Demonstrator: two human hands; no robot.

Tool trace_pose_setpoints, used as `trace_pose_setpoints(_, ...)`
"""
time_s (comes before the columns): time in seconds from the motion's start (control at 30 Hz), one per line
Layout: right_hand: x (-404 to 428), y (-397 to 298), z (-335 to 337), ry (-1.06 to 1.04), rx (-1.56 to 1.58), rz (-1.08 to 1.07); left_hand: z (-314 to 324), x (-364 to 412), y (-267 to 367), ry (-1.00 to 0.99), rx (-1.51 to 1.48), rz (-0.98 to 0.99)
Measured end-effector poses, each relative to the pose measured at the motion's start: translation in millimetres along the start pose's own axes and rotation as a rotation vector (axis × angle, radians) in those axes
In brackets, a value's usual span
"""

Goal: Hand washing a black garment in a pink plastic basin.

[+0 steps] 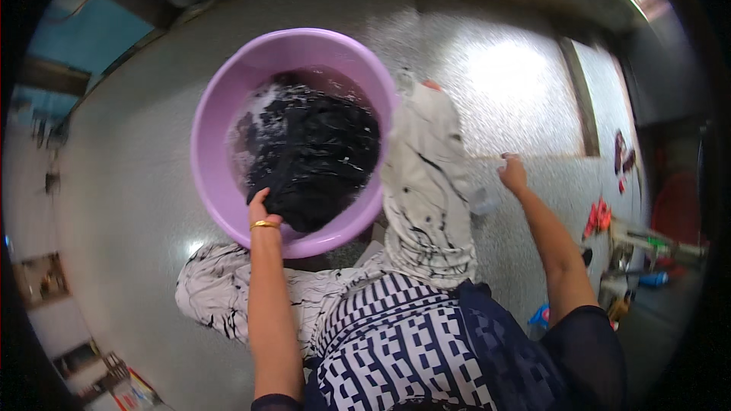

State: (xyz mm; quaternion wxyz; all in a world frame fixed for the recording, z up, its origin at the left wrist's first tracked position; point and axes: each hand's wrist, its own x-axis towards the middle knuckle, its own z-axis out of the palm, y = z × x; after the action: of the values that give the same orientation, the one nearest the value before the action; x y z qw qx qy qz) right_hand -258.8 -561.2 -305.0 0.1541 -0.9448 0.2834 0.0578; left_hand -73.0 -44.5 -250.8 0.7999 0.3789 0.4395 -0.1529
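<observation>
A large round purple plastic tub (208, 182) stands on the floor in front of me, holding soapy water and soaked black cloth (320, 154). My left hand (264, 208), with a gold bangle at its wrist, reaches over the near rim and has hold of the cloth's near left edge. My right hand (513, 173) is away from the tub, over the floor to the right, its fingers partly curled. Near it, a small translucent container (483, 201) sits beside my right leg. My legs, in white trousers with black lines, are spread around the tub.
Red items (598, 218) lie on the floor at the right, near a cluttered rack (657, 245). Dark footwear (623, 153) lies farther up. A blue and pink object (539, 315) is by my right elbow. Low shelves (43, 278) with objects stand at the far left.
</observation>
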Motion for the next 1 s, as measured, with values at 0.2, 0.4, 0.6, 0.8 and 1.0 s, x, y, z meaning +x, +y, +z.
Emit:
trace_pose_setpoints(0.2, -80.8, -25.0, 40.9, 0.005, 0.307, 0.095, 4.2, -27.7, 0.5, -0.115, -0.136, -0.042)
trace_pose_setpoints(0.4, -64.7, -17.1, 89.6, -0.272, 0.411, 0.393, 1.8, -26.1, -11.1, -0.141, -0.087, -0.072)
trace_pose_setpoints(0.6, -46.8, -3.0, 118.2, -0.4, 0.9, 0.55, -8.0, -24.0, -9.3, -0.153, -0.017, 0.02)
trace_pose_setpoints(0.8, -60.6, -32.2, 72.1, -0.243, 0.8, 0.485, -16.3, -31.5, -17.3, -0.42, -0.088, 0.096)
trace_pose_setpoints(1.0, -16.8, -28.6, -7.3, -0.094, 1.854, 0.365, 6.3, -57.0, -21.2, -0.493, -0.14, 0.149)
